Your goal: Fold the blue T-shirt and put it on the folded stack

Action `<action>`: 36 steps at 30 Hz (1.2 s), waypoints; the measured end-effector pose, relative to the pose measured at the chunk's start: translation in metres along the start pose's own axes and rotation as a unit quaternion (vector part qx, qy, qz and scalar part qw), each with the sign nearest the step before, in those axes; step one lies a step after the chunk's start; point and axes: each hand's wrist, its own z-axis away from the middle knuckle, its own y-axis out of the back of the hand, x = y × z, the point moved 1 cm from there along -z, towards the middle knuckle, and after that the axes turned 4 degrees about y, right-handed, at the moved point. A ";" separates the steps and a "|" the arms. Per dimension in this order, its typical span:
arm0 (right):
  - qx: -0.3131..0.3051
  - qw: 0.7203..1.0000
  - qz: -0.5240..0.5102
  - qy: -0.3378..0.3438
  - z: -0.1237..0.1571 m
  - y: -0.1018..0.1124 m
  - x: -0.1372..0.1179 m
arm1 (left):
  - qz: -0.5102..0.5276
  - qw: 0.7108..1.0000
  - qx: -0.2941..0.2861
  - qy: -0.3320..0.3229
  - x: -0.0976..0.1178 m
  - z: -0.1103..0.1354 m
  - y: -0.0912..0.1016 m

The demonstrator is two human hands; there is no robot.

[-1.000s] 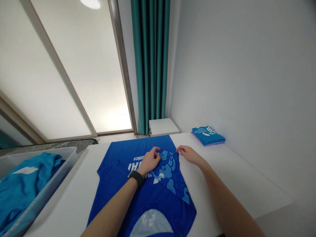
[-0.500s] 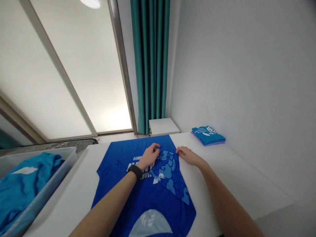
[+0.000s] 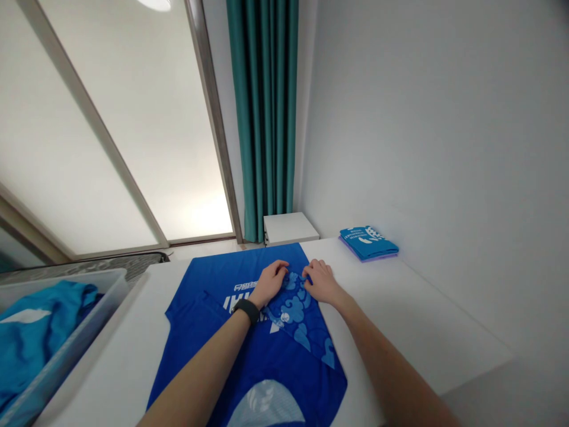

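White table [image 3: 409, 320] across the lower frame. At lower centre, the left hand [image 3: 270, 281] and right hand [image 3: 322, 280] curl their fingers at a patterned part of a spread blue shirt [image 3: 200, 338]; whether either grips cloth is unclear. Folded clothes [image 3: 368, 244] lie right of centre; a clothes-filled bin [image 3: 108, 301] stands lower left; a green curtain [image 3: 267, 118] hangs top centre.

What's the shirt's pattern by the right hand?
Pale blue cloudlike shapes on the darker blue shirt, best in the head view.

"MARATHON" seems printed on the folded garment [image 3: 368, 244]; lettering [image 3: 246, 287] on the blue shirt [image 3: 267, 350] is partly hidden.
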 end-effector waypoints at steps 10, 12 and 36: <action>-0.007 0.979 -0.201 -0.022 0.011 0.033 0.058 | 0.005 1.000 -0.009 -0.015 -0.008 0.004 -0.003; -0.027 0.973 -0.225 -0.031 0.020 0.038 0.066 | -0.004 1.000 -0.010 -0.022 -0.009 0.004 -0.004; -0.065 0.977 -0.161 -0.123 0.030 0.050 0.100 | -0.066 0.995 -0.018 -0.067 -0.003 0.006 -0.003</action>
